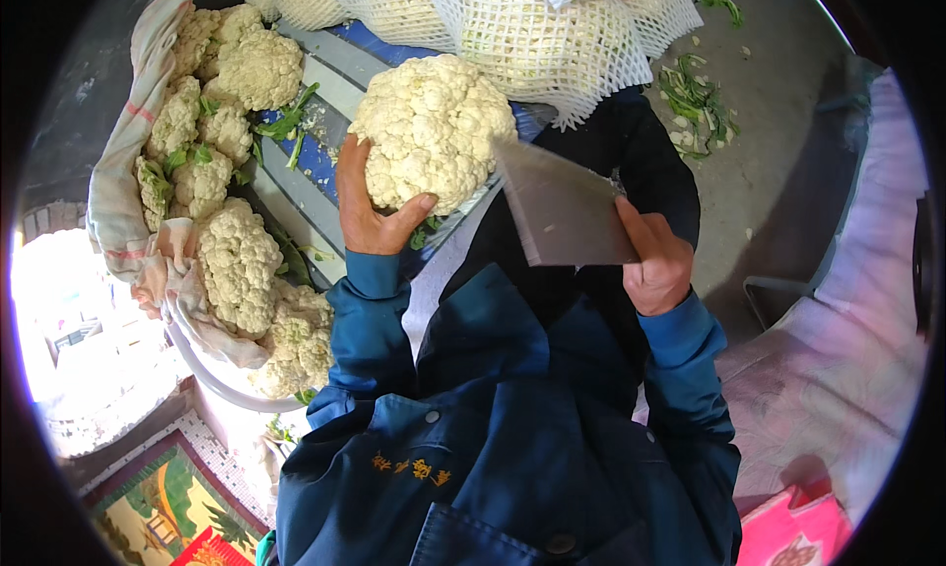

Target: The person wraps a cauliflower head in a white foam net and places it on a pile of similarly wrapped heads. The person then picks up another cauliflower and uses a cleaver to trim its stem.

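Note:
A large cauliflower head [436, 126] rests in my left hand [377, 204], whose thumb and fingers spread around its near left side. In my right hand [658, 259] is a cleaver [562, 208] with a broad, blurred metal blade. The blade's far corner reaches the right side of the cauliflower; whether it touches cannot be told. My right fingers cover the cleaver's handle. Beneath the cauliflower lies a grey and blue striped surface [310, 174], strewn with leaf scraps. A little green leaf [419, 239] shows under the head.
Several cauliflower heads [240, 263] crowd a cloth sack [118, 167] on the left. Ahead lie cauliflowers in white foam netting [547, 38]. Leaf trimmings [695, 104] litter the floor [754, 159] at right. A pink patterned cover [828, 344] drapes the right side, with a pink bag [798, 525] near it.

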`<state>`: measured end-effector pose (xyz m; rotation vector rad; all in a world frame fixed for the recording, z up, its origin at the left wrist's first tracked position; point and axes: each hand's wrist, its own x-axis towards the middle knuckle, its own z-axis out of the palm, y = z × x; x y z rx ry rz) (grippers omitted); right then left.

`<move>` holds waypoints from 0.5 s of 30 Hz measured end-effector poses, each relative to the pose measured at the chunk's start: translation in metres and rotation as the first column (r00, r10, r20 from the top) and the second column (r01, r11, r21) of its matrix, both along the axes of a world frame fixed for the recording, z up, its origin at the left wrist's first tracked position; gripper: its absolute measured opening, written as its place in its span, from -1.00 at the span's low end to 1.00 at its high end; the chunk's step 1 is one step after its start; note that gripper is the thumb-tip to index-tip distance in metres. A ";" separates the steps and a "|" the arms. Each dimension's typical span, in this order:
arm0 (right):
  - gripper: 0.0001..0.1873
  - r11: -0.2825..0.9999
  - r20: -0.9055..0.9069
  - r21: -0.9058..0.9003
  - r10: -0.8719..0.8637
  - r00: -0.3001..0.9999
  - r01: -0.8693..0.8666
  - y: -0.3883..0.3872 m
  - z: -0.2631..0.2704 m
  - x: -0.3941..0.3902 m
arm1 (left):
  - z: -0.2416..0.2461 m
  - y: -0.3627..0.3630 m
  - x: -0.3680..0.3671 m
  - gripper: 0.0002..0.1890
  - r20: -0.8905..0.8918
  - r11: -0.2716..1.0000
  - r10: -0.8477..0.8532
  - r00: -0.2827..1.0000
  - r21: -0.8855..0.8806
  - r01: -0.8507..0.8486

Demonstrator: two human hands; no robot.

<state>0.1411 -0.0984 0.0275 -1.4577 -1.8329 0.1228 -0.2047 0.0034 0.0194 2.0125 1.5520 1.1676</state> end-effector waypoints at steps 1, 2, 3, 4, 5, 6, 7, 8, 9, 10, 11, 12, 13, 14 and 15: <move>-0.48 1.000 0.067 -0.008 0.002 0.998 -0.002 0.000 -0.002 -0.003 | 0.000 -0.002 0.001 0.04 -0.018 1.000 0.009 1.000 0.012 -0.009; -0.41 1.000 0.107 0.029 -0.014 0.994 0.011 0.001 -0.002 -0.007 | 0.000 -0.003 0.003 0.04 -0.035 1.000 0.018 0.999 0.024 -0.017; -0.40 1.000 0.139 0.014 -0.020 0.990 0.018 0.000 -0.002 -0.009 | 0.001 -0.005 0.006 0.04 -0.050 0.999 0.023 0.998 0.031 -0.021; -0.39 1.000 0.172 0.000 -0.025 0.985 0.026 -0.002 -0.002 -0.010 | 0.002 -0.006 0.008 0.02 -0.039 0.999 0.027 0.999 0.025 -0.026; -0.38 0.999 0.205 -0.013 -0.030 0.978 0.034 -0.003 -0.002 -0.012 | 0.001 -0.006 0.007 0.02 -0.019 0.999 0.030 0.999 0.019 -0.030; -0.37 0.999 0.220 -0.002 -0.033 0.975 0.034 -0.002 -0.002 -0.013 | 0.000 -0.006 0.007 0.01 0.006 0.999 0.032 0.999 0.015 -0.033; -0.37 0.999 0.234 0.009 -0.035 0.972 0.034 -0.001 -0.002 -0.014 | -0.001 -0.007 0.007 0.01 0.030 0.999 0.035 0.999 0.012 -0.035; -0.36 0.999 0.249 0.020 -0.038 0.968 0.034 0.000 -0.002 -0.016 | -0.002 -0.008 0.007 0.00 0.028 0.999 0.036 0.999 0.010 -0.036; -0.38 0.999 0.261 0.013 -0.044 0.964 0.042 0.000 -0.001 -0.017 | -0.001 -0.008 0.008 0.00 0.025 0.999 0.037 0.999 0.010 -0.037; -0.39 0.999 0.274 0.006 -0.050 0.961 0.050 0.001 0.001 -0.017 | -0.001 -0.009 0.008 0.00 0.022 0.999 0.038 0.999 0.009 -0.039; -0.40 0.998 0.286 -0.001 -0.056 0.957 0.058 0.001 0.001 -0.018 | 0.000 -0.009 0.008 0.00 0.017 0.999 0.041 0.999 0.010 -0.041; -0.41 0.998 0.288 0.003 -0.061 0.956 0.062 0.002 0.002 -0.020 | 0.000 -0.009 0.008 0.00 0.013 0.999 0.043 0.999 0.011 -0.043; -0.42 0.998 0.289 0.006 -0.065 0.955 0.066 0.003 0.002 -0.021 | 0.001 -0.009 0.008 0.00 0.010 0.999 0.045 0.999 0.013 -0.046; -0.42 0.998 0.290 0.009 -0.069 0.955 0.069 0.003 0.003 -0.023 | 0.001 -0.009 0.008 0.00 0.003 0.999 0.047 0.999 0.014 -0.047; -0.39 0.998 0.297 -0.014 -0.058 0.953 0.065 0.004 0.004 -0.024 | 0.001 -0.009 0.007 0.01 -0.004 0.999 0.046 0.999 0.015 -0.046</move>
